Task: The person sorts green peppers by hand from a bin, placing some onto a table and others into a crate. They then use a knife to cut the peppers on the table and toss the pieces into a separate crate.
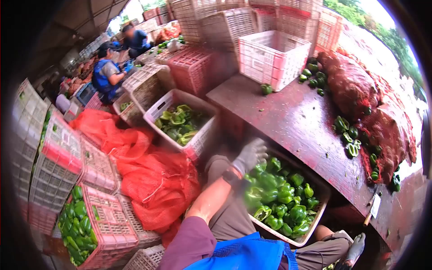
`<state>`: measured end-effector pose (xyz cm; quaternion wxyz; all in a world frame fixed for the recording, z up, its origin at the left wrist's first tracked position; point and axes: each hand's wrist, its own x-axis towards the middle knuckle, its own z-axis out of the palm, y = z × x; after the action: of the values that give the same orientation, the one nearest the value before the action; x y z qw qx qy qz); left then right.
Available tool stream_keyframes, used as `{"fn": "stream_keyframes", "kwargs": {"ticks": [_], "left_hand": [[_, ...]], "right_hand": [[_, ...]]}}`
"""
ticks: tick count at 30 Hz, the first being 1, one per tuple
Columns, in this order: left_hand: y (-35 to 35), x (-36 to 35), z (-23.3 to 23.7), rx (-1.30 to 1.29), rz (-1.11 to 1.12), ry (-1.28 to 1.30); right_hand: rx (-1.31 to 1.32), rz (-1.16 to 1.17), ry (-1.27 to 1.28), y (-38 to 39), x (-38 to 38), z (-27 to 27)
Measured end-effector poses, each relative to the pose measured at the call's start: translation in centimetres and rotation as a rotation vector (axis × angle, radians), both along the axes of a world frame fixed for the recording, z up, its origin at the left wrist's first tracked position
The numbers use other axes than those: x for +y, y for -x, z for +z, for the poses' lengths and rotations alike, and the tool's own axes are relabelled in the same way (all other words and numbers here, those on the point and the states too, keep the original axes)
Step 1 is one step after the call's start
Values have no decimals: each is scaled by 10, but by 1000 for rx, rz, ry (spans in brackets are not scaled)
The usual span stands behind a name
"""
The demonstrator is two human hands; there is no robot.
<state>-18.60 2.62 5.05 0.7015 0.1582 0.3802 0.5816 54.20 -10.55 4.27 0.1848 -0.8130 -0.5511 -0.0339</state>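
My left hand (251, 155), in a grey glove with a dark watch at the wrist, is over the upper left edge of a crate (320, 211) of green bell peppers (288, 193). Its fingers are blurred but apart, and I see nothing in them. Some peppers just below it are smeared by motion. At the lower right, my right hand (355, 250), also gloved, is beside my knee with its fingers stretched out. A knife (374, 207) with a wooden handle lies on the table edge above that hand.
The dark red table (288, 112) bears a white-and-red crate (270, 58), cut peppers (351, 141) and red mesh sacks (355, 85). A crate of pepper pieces (180, 123) and red netting (139, 166) are on my left. Stacked crates (54, 153) stand farther left. Two people work behind.
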Motion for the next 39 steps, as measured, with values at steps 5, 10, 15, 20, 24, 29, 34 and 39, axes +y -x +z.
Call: {"fn": "stream_keyframes", "kwargs": {"ticks": [5, 10, 15, 20, 24, 29, 34, 39], "left_hand": [[-94, -7, -8, -77, -282, -68], [-131, -13, -45, 35, -353, 207], [-146, -20, -78, -53, -338, 265], [-160, -20, -72, -13, -297, 284], [-157, -19, -74, -9, -300, 313], [-159, -20, -77, 68, -320, 277], [-154, -16, -84, -37, -328, 292], [-153, -20, -68, 40, -313, 199]], "right_hand": [[50, -133, 115, -50, -115, -52], [-24, -363, 449, -34, -119, -43], [32, 115, 14, 29, 37, 63], [-99, 491, 21, 116, 223, 78], [-80, 373, 128, 173, 354, 46], [-123, 366, -84, 185, 418, -11], [1435, 481, 139, 186, 414, -26], [1978, 585, 396, 265, 298, 38]]}}
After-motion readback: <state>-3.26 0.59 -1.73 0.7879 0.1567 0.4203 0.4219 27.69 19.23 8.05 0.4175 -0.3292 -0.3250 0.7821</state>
